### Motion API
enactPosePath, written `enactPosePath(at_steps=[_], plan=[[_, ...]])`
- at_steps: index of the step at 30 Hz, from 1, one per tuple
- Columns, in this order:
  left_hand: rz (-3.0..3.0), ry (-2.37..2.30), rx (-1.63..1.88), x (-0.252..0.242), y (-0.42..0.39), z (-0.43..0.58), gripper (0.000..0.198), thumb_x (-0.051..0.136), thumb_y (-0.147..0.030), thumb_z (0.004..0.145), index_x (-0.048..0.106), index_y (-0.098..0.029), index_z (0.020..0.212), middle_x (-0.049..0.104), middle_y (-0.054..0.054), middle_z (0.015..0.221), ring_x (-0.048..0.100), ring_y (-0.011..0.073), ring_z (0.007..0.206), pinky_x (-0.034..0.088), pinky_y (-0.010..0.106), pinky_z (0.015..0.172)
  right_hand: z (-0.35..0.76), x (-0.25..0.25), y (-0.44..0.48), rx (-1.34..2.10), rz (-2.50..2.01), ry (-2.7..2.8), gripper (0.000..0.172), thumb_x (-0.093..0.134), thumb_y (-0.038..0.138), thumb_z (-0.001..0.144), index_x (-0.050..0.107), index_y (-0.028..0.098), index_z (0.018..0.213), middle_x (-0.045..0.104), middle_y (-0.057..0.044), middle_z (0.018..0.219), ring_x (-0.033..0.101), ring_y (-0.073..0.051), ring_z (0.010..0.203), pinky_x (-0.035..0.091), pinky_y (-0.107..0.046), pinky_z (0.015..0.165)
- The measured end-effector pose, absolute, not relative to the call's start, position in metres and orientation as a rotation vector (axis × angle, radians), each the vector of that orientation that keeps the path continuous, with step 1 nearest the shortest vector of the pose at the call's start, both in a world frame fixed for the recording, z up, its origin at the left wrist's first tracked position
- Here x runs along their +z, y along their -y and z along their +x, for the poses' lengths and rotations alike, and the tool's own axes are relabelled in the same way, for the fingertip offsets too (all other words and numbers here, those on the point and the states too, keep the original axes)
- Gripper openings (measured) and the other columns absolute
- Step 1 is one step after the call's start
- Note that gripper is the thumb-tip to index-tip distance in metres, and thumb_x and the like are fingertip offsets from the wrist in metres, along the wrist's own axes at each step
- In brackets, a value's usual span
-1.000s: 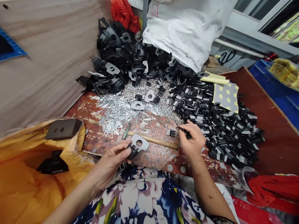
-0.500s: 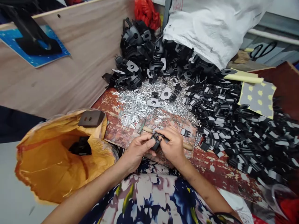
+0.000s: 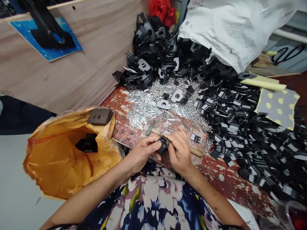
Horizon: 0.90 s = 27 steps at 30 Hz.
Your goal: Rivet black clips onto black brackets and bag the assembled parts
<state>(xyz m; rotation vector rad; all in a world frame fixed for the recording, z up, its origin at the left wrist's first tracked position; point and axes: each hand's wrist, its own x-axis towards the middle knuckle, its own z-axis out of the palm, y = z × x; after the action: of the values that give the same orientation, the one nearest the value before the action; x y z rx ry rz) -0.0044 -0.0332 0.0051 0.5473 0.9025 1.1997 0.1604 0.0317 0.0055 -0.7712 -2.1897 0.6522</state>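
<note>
Now our left hand (image 3: 141, 155) and right hand (image 3: 180, 152), apart a second ago, meet over the hammer (image 3: 196, 152), both pinching one black bracket (image 3: 163, 146) as its pieces join.

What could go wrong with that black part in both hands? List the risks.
The black part, pinched between left hand and right hand at the edge of the table, may slip and fall. The hammer lying just under the hands could get knocked. Loose metal pins close by might prick fingers.

Workshop: heaped black clips (image 3: 240, 121), pins (image 3: 148, 107)
</note>
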Motion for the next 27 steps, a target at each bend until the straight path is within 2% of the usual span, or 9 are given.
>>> enactPosePath(at_steps=[3,7,11,12,14,17,20,24,27], plan=[[0.553,-0.928,1.210,0.000,0.034,-0.006,0.027,0.078,-0.045,0.083,0.078,-0.018,0.086,0.055,0.002,0.088,0.055,0.0113,0.065,0.051,0.023,0.056,0.160,0.003,-0.030,0.684,-0.751,2.221,0.044,0.046,0.019,0.099,0.061,0.034,0.137,0.066,-0.003,0.091,0.063,-0.023,0.090,0.030,-0.064,0.118],[0.729,-1.156,1.270,-0.005,0.031,-0.006,0.030,0.078,-0.046,0.082,0.077,-0.016,0.081,0.051,0.006,0.114,0.054,0.0070,0.062,0.052,0.024,0.052,0.161,-0.002,-0.028,0.933,-0.744,2.206,0.044,0.046,0.020,0.101,0.059,0.032,0.140,0.071,-0.004,0.105,0.066,-0.022,0.099,0.037,-0.056,0.117],[0.843,-1.256,1.218,-0.006,0.029,-0.012,0.027,0.077,-0.043,0.082,0.078,-0.016,0.080,0.047,0.012,0.135,0.058,0.0138,0.074,0.049,0.023,0.047,0.170,-0.001,-0.039,1.155,-0.700,2.281,0.042,0.048,0.020,0.101,0.061,0.030,0.140,0.074,-0.004,0.117,0.068,-0.020,0.108,0.053,-0.042,0.101],[0.842,-1.243,1.198,-0.007,0.029,-0.014,0.026,0.077,-0.042,0.082,0.078,-0.016,0.078,0.051,0.012,0.133,0.058,0.0149,0.075,0.046,0.023,0.047,0.174,0.001,-0.047,1.185,-0.675,2.343,0.042,0.049,0.019,0.100,0.062,0.031,0.139,0.075,-0.003,0.115,0.068,-0.020,0.105,0.055,-0.039,0.096],[0.784,-1.196,1.182,-0.008,0.031,-0.020,0.021,0.077,-0.038,0.083,0.079,-0.017,0.079,0.063,0.010,0.111,0.053,0.0129,0.068,0.040,0.021,0.047,0.183,0.003,-0.068,1.080,-0.690,2.462,0.040,0.052,0.017,0.099,0.067,0.034,0.131,0.077,0.000,0.103,0.069,-0.018,0.094,0.055,-0.039,0.090],[0.622,-1.146,1.205,-0.012,0.034,-0.025,0.017,0.079,-0.036,0.081,0.078,-0.019,0.084,0.060,0.001,0.076,0.045,0.0094,0.057,0.035,0.022,0.052,0.193,-0.001,-0.109,0.565,-0.834,2.560,0.035,0.052,0.012,0.097,0.075,0.034,0.112,0.077,0.000,0.094,0.066,-0.020,0.088,0.049,-0.043,0.091],[0.531,-1.129,1.197,-0.013,0.037,-0.025,0.020,0.083,-0.036,0.076,0.077,-0.017,0.080,0.062,0.001,0.074,0.050,0.0102,0.057,0.038,0.024,0.055,0.197,-0.014,-0.144,0.255,-0.817,2.692,0.029,0.052,0.011,0.098,0.076,0.027,0.102,0.074,-0.004,0.093,0.063,-0.021,0.088,0.046,-0.041,0.089],[0.498,-1.128,1.185,-0.014,0.038,-0.023,0.025,0.085,-0.038,0.074,0.076,-0.016,0.078,0.064,0.002,0.075,0.055,0.0107,0.055,0.041,0.025,0.055,0.197,-0.029,-0.162,0.153,-0.793,2.760,0.025,0.052,0.013,0.100,0.074,0.021,0.090,0.069,-0.005,0.082,0.057,-0.021,0.080,0.042,-0.037,0.084],[0.483,-1.107,1.174,-0.015,0.037,-0.021,0.026,0.085,-0.040,0.075,0.076,-0.016,0.080,0.064,0.001,0.076,0.057,0.0099,0.054,0.042,0.024,0.055,0.199,-0.034,-0.163,0.136,-0.834,2.736,0.023,0.053,0.017,0.101,0.073,0.019,0.090,0.069,-0.007,0.085,0.057,-0.021,0.083,0.039,-0.036,0.084]])
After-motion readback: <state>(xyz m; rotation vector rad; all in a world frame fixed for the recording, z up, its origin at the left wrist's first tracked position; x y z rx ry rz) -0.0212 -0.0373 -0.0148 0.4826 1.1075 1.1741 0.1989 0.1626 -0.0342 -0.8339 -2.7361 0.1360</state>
